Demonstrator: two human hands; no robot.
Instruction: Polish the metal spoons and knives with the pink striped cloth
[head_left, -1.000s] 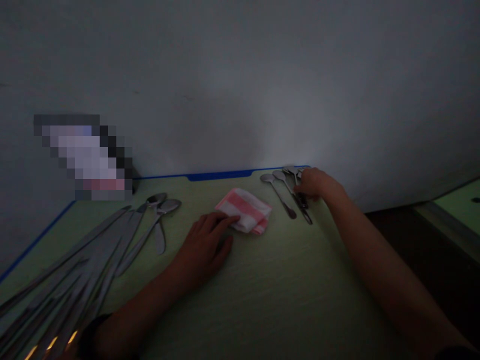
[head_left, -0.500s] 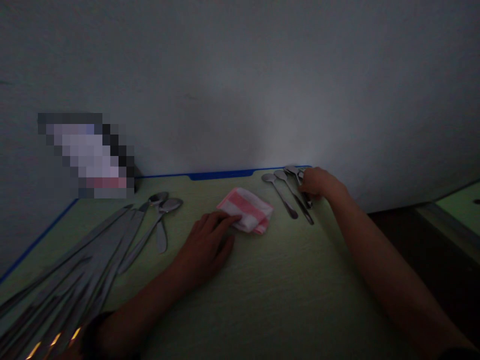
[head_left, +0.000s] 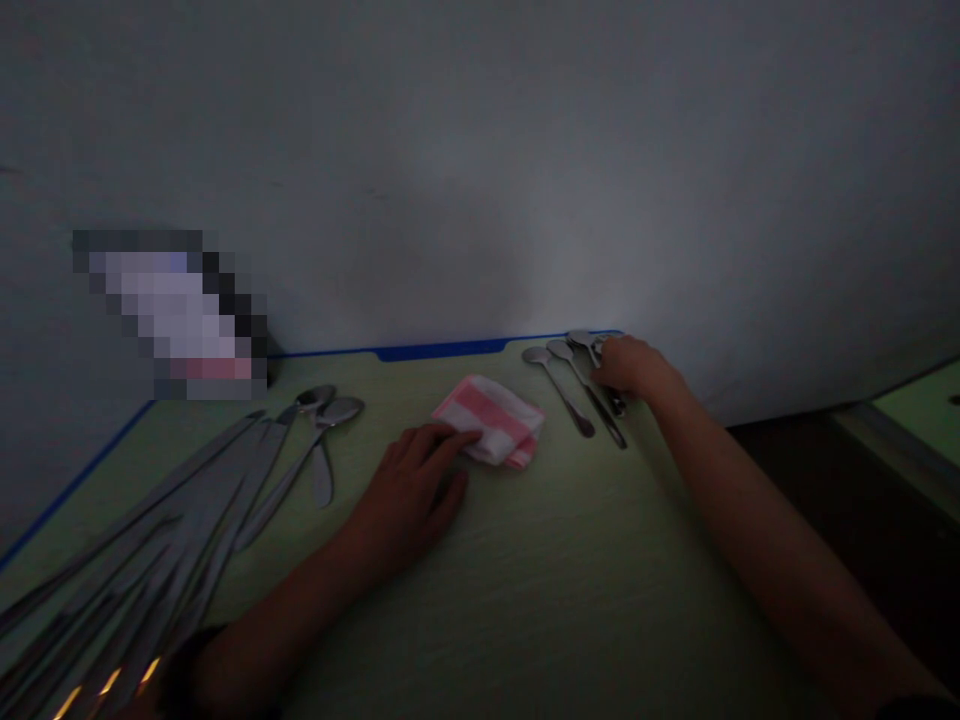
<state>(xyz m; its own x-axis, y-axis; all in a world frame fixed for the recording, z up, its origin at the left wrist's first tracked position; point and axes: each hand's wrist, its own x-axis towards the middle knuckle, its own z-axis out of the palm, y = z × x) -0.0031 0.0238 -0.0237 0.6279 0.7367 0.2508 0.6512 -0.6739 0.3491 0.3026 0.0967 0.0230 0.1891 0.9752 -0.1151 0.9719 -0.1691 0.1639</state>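
We see almost no change over the last second. The left hand (head_left: 409, 490) still lies flat, fingers open, tips touching the pink-striped cloth (head_left: 495, 418) mid-worktop (head_left: 525, 600). The right hand (head_left: 634, 366) stays curled over the spoons (head_left: 562, 392) at the far corner, but whether it grips one we cannot tell.

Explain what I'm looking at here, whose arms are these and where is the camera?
This is one camera worn on a person's head, looking forward and down, so the two arms are that person's own. The left hand lies flat on the pale green table, fingertips touching a folded pink-and-white cloth. The right hand rests on a small row of spoons by the wall; whether it grips one is too dark to tell. A heap of long metal cutlery lies at the far left.
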